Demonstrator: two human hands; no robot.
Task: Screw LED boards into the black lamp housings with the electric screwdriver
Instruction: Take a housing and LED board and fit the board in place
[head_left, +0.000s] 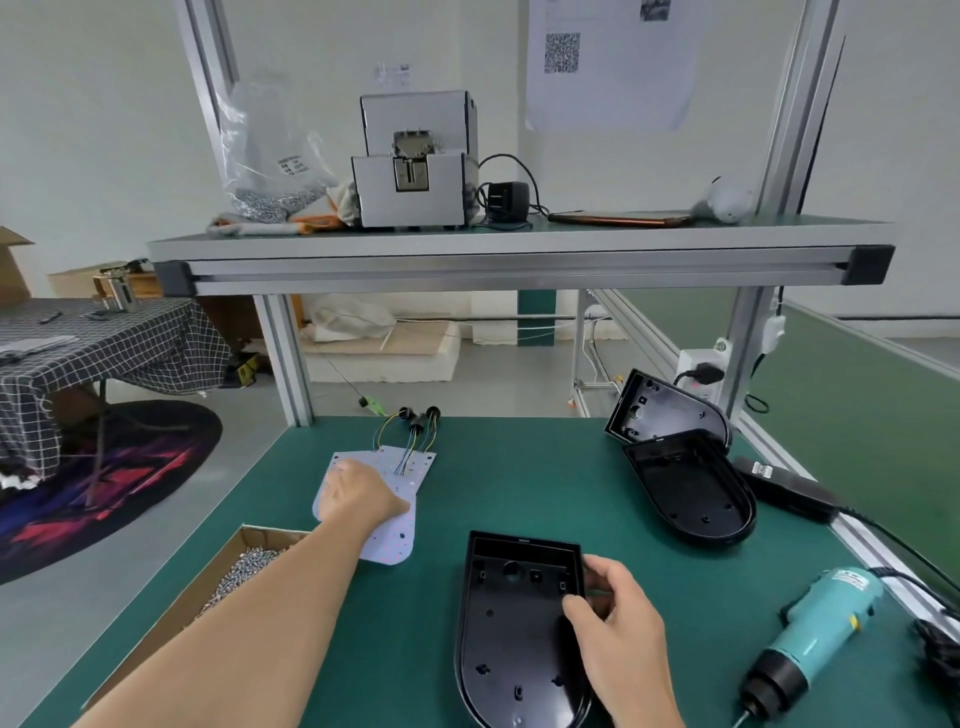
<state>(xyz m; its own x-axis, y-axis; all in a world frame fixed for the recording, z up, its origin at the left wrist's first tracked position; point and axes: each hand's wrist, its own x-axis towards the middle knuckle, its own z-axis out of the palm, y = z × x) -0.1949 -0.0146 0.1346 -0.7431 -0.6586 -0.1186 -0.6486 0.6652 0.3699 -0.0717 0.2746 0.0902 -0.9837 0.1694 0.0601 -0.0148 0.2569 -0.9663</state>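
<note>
We are pairing board and shell: our left hand (363, 493) lies on the pale, wired LED board (387, 540) at mid-table (519, 483) (whether its fingers pinch an edge we cannot tell); our right hand (608, 618) grips the rim of the empty black housing (511, 634) nearer us. Next, we judge, the board must be lifted and seated, holes aligned, before we fetch the electric screwdriver (810, 639).

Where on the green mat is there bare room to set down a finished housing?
Widest bare patch: mat centre, between the LED boards and the stacked housings, behind the near housing. A second lies between that housing and the electric screwdriver. Crowded: the right edge, with the power adapter; front left, the screw box.
</note>
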